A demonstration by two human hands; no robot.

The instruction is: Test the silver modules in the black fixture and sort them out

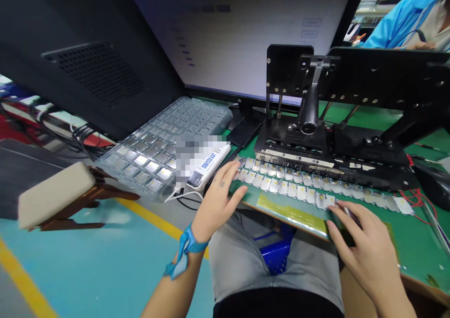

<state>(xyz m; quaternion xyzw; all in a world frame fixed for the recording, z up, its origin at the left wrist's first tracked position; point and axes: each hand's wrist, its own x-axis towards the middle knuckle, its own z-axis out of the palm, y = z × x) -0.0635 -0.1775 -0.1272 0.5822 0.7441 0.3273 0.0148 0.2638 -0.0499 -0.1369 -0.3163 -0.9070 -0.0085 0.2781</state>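
Observation:
Two rows of small silvery plates with yellow dots (291, 189) run across the green mat (418, 247). My left hand (221, 191), with a blue band at the wrist, rests at the left end of the lower row, fingers apart. At the right end of that row my right hand (362, 238) touches the plates with its fingertips; the fingers are spread. Just behind the rows stands a black clamp fixture (309, 107) with a lever handle. Yellow tape (291, 212) lies along the mat's front edge.
Stacked clear trays (158, 144) holding similar plates stand at the left, beside a white device (209, 163) with a cable. A monitor (228, 41) rises behind. Red wires (418, 201) and a black mouse (434, 184) lie right. Another person's blue sleeve (401, 18) shows at the upper right.

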